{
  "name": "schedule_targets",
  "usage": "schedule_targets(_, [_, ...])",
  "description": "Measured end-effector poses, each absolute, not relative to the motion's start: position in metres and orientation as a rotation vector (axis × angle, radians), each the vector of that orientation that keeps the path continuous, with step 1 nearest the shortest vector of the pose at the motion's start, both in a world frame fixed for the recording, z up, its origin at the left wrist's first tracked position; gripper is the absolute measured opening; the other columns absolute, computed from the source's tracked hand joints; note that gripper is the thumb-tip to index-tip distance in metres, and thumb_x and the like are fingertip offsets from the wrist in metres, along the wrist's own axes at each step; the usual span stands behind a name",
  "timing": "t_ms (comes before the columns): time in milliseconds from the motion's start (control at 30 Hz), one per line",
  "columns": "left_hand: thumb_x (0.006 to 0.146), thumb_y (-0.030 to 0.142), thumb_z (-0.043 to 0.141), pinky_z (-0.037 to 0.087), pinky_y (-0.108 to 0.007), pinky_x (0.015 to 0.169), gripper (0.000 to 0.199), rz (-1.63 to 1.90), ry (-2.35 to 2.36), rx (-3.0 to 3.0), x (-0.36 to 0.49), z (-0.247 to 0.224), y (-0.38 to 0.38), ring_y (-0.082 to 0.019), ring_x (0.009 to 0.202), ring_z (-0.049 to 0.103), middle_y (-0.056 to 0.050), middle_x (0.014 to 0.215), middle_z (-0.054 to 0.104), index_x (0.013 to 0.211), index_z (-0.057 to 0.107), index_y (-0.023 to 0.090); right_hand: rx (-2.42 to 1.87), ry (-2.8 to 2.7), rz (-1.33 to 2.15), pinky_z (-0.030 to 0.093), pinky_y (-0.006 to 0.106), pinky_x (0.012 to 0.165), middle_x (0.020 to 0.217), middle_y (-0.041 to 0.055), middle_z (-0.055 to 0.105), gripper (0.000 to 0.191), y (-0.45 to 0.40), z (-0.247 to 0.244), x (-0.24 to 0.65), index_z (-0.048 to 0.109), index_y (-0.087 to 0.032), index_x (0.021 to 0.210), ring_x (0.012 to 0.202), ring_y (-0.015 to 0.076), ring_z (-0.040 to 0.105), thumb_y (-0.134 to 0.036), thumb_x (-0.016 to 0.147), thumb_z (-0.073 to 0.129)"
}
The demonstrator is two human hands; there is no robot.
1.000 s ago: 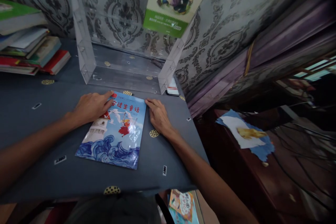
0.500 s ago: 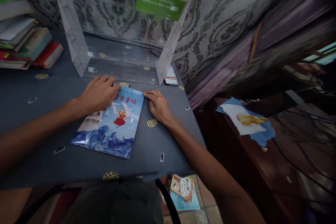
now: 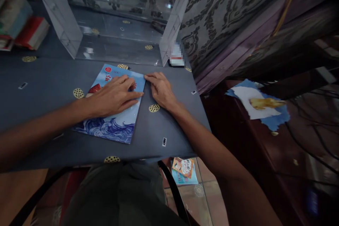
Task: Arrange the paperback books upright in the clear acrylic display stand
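A blue picture book (image 3: 120, 127) with red lettering and drawn waves lies closed on the table, slightly turned. Across its cover rests my left hand (image 3: 116, 95), fingers loosely spread with thumb and fingertips apart, hiding the middle of the picture. At the book's upper right corner, my right hand (image 3: 162, 91) has its fingers bent together, with the fingertips against the corner. The palm side of that hand is hidden.
Behind the book stands a clear plastic rack (image 3: 70, 40). Stacked books (image 3: 31, 33) are at the left, and a small pixelated object (image 3: 177, 56) sits by the rack's right side. Below the table edge, booklets (image 3: 185, 174) lie on the floor; a blue and white cloth or paper (image 3: 261, 104) lies at right.
My left hand has moved from the book's upper left edge to the right and down across its cover. My right hand stays at the corner. The view has tilted downward.
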State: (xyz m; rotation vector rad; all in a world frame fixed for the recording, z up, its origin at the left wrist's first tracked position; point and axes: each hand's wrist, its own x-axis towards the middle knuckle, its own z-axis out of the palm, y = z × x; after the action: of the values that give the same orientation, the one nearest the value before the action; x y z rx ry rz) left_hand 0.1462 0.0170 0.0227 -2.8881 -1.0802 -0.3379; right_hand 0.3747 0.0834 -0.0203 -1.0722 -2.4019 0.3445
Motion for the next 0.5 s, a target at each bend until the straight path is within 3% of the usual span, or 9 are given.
schedule_targets(233, [0.104,0.034,0.053,0.047,-0.040,0.091,0.030,-0.387,-0.851,-3.013,0.133,0.035,-0.046,-0.027,0.103,0.054,-0.009,0.108,0.064,0.127,0.069,0.024,-1.058,-2.383,0.374,0.047,0.049,0.106,0.129,0.0110,0.069,0.050,0.083,-0.022,0.376,0.069,-0.021,0.133,0.117,0.0292,0.059,-0.006,0.094,0.041])
schedule_targets(500, [0.100,0.022,0.059,0.049,-0.038,0.088,0.031,-0.507,-0.872,-3.038,0.127,0.029,-0.080,-0.023,0.095,0.058,-0.007,0.103,0.067,0.131,0.063,0.021,-1.033,-2.363,0.359,0.047,0.056,0.109,0.135,0.0108,0.069,0.049,0.083,-0.024,0.378,0.070,-0.022,0.133,0.124,0.0310,0.060,-0.009,0.093,0.045])
